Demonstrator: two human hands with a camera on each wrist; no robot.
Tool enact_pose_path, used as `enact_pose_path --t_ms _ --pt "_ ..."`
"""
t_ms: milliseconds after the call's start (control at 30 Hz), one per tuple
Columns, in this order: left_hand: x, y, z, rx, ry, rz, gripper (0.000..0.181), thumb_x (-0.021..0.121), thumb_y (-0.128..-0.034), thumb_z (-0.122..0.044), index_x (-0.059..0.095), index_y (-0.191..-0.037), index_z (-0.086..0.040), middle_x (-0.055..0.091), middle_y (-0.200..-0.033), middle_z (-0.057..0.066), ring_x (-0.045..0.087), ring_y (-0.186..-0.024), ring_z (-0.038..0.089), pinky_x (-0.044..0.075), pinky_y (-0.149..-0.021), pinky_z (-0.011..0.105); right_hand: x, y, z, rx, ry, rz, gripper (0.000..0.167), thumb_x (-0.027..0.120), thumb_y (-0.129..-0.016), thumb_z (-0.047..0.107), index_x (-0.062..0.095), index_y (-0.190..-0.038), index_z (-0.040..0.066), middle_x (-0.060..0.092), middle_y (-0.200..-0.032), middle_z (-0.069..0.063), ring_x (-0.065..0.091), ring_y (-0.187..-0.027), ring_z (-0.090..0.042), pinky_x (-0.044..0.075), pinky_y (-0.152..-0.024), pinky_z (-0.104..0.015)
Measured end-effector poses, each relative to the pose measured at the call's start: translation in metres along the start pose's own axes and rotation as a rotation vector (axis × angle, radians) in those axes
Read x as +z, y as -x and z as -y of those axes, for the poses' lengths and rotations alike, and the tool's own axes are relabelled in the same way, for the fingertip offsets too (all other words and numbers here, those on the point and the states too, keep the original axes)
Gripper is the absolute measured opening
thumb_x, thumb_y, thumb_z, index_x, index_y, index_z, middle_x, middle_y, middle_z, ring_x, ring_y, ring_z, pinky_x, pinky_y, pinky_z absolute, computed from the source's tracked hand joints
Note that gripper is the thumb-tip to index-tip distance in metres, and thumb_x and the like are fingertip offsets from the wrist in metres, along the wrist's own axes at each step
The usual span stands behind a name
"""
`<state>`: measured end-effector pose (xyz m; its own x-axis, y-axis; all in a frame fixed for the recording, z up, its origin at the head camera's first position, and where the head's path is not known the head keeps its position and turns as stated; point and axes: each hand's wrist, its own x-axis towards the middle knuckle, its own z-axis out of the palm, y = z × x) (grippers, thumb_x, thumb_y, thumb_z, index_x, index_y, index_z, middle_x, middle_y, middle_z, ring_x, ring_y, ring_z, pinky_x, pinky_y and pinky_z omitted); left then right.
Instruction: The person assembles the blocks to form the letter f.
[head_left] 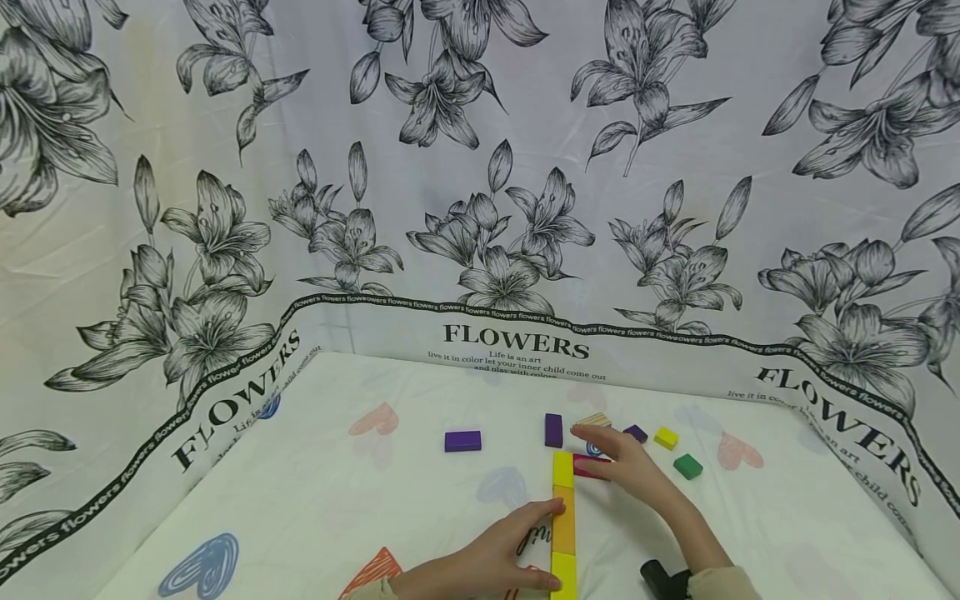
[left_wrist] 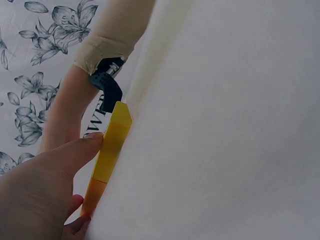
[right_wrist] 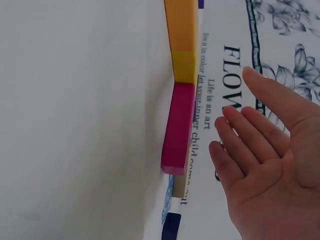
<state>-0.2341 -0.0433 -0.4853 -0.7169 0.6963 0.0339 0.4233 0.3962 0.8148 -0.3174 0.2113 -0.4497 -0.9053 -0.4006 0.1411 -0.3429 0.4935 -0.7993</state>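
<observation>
A straight row on the white cloth has a yellow block at its far end, an orange block in the middle and another yellow block nearest me. My left hand lies along the row's left side, its thumb touching the near yellow block and a fingertip the orange one. At the far end a magenta block meets the row and points right. Over that block is my right hand, fingers extended and holding nothing; the right wrist view shows its palm apart from the blocks.
Beyond the row lie two purple blocks, one further left. A plain wooden block, a dark purple block, a small yellow block and a green block are scattered right. Flower-printed cloth hangs behind.
</observation>
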Motion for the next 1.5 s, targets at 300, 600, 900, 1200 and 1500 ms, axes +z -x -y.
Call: enact_pose_path --t_ms 300,600,900,1200,1500 --pt "0.001 0.0 -0.001 -0.003 0.042 0.017 0.079 0.069 -0.0869 -0.045 0.028 -0.152 -0.029 0.038 -0.154 -0.013 0.037 -0.141 0.005 0.036 -0.118 0.034 0.013 -0.02 0.016 0.036 0.05 -0.023 0.054 0.073 -0.088 0.028 0.055 -0.138 0.016 0.057 -0.141 -0.006 0.047 -0.137 -0.035 0.04 -0.111 -0.053" --pt "0.001 -0.001 0.001 0.018 0.038 0.022 0.079 0.068 -0.088 -0.044 0.027 -0.153 -0.026 0.038 -0.154 -0.012 0.038 -0.14 0.005 0.036 -0.118 0.033 0.021 -0.038 0.028 -0.031 0.025 0.022 0.053 0.071 -0.09 0.027 0.054 -0.139 0.015 0.055 -0.143 -0.009 0.046 -0.137 -0.033 0.038 -0.112 -0.052" --pt "0.0 -0.002 0.001 -0.006 0.058 0.029 0.078 0.069 -0.0872 -0.045 0.028 -0.152 -0.03 0.037 -0.155 -0.013 0.038 -0.141 0.005 0.037 -0.117 0.035 0.03 -0.056 0.041 -0.043 0.021 0.055 0.053 0.072 -0.089 0.027 0.055 -0.138 0.017 0.056 -0.142 -0.008 0.049 -0.135 -0.033 0.04 -0.11 -0.054" --pt "-0.002 0.001 0.001 0.016 0.059 0.03 0.078 0.069 -0.0884 -0.041 0.028 -0.153 -0.025 0.037 -0.155 -0.009 0.037 -0.142 0.008 0.036 -0.118 0.031 0.039 -0.072 0.05 -0.084 0.036 0.117 0.054 0.071 -0.09 0.025 0.053 -0.139 0.012 0.056 -0.141 -0.012 0.05 -0.134 -0.033 0.04 -0.112 -0.051" --pt "-0.003 0.0 0.0 -0.023 0.08 0.038 0.077 0.069 -0.0875 -0.042 0.029 -0.151 -0.03 0.037 -0.154 -0.012 0.037 -0.141 0.007 0.037 -0.117 0.035 0.048 -0.083 0.061 -0.064 0.039 0.193 0.052 0.072 -0.089 0.02 0.055 -0.137 0.01 0.057 -0.14 -0.014 0.05 -0.134 -0.034 0.038 -0.113 -0.052"
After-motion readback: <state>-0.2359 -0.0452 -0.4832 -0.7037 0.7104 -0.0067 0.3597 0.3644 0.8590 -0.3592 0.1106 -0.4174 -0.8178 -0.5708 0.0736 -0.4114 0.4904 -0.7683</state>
